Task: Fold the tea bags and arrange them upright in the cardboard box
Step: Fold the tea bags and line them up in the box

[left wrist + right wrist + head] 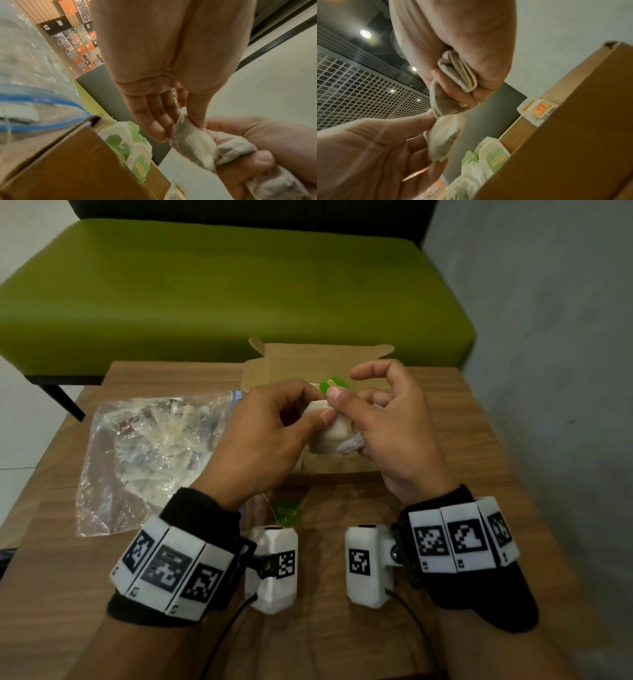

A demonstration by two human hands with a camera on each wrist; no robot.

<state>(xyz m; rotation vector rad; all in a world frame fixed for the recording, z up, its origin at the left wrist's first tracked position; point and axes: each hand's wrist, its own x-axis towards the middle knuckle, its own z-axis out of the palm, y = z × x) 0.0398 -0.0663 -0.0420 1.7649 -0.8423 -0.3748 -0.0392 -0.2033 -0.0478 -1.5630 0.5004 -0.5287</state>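
Both hands hold a white tea bag over the open cardboard box. My left hand pinches the bag's top edge between thumb and forefinger; the wrist view shows that pinch on the tea bag. My right hand presses its thumb on the same edge, and its lower fingers curl round a folded tea bag against the palm. Several tea bags with green tags stand upright inside the box. A green tag on a string shows below my left wrist.
A clear zip bag with more tea bags lies on the wooden table to the left of the box. A yellow-tagged bag stands at one end of the box. A green bench stands behind the table, with a grey wall at the right.
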